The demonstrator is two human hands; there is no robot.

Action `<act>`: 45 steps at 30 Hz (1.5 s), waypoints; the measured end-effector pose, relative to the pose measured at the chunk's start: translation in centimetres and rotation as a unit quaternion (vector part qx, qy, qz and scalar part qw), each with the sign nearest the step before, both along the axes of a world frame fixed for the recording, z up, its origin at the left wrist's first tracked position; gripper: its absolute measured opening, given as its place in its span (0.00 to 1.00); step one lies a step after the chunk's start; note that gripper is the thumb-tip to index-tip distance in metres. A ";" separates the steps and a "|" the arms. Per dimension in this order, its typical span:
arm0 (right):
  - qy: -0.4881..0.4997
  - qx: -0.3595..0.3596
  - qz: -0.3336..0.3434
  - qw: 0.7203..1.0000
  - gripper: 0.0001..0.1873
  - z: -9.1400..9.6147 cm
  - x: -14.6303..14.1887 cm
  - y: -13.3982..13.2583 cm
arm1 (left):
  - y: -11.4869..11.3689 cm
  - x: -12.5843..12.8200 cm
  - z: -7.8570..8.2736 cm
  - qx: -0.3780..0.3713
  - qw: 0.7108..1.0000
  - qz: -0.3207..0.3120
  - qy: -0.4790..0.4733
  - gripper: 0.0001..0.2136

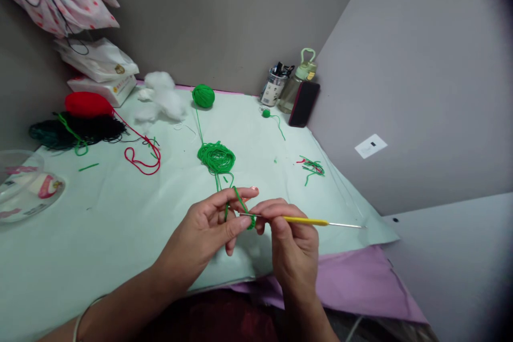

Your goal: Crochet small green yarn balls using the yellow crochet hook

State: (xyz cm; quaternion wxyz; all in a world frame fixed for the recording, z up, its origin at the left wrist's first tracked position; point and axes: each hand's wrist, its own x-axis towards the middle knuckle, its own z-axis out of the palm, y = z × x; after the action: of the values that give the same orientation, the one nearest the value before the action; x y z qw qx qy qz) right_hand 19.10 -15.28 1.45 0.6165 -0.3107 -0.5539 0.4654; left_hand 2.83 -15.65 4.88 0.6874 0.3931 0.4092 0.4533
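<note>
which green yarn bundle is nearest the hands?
The loose green coil mid-table; the wound ball and the tiny ball sit farther back, near the wall.

A table (100,224) under a pale green sheet, purple cloth (352,278) showing at its near edge; on it a green yarn ball (203,95), a loose green yarn heap (216,157), a red skein (88,105) beside a dark tangle (76,132), white stuffing (162,99), cut scraps (312,166); at the back corner a jar (273,87), a bottle (300,83) and a phone (304,103); a clear tub (24,187) at left.

left hand (208,224): pinches green yarn (240,203) | right hand (286,230): grips yellow crochet hook (304,220) | loose yarn pile (216,157) beyond
</note>
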 end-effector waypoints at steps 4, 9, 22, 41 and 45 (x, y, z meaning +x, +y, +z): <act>0.074 -0.039 0.026 0.996 0.08 0.2 0.0 0.4 | 0.1 -0.1 -0.1 -0.007 1.000 0.009 -0.011 0.19; 0.052 -0.043 0.022 0.997 0.10 0.6 0.3 0.3 | 0.1 0.0 -0.1 -0.009 0.999 0.025 -0.032 0.17; -0.318 0.216 -0.139 0.912 0.21 -0.1 0.8 -1.0 | 0.2 0.1 -0.3 -0.081 0.989 -0.011 -0.127 0.22; -0.028 0.010 -0.029 0.999 0.11 0.4 0.5 -0.3 | -0.2 0.0 -0.3 -0.026 0.996 0.002 -0.083 0.17; -0.243 0.180 -0.096 0.948 0.13 0.2 0.9 -1.0 | -0.3 0.3 -0.5 -0.023 0.996 0.030 -0.082 0.18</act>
State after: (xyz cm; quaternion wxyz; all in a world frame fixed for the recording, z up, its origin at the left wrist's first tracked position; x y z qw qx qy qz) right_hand 19.99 -16.29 1.63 0.5504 -0.3502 -0.7293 0.2065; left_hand 3.15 -15.98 4.41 0.7135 0.3260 0.3737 0.4950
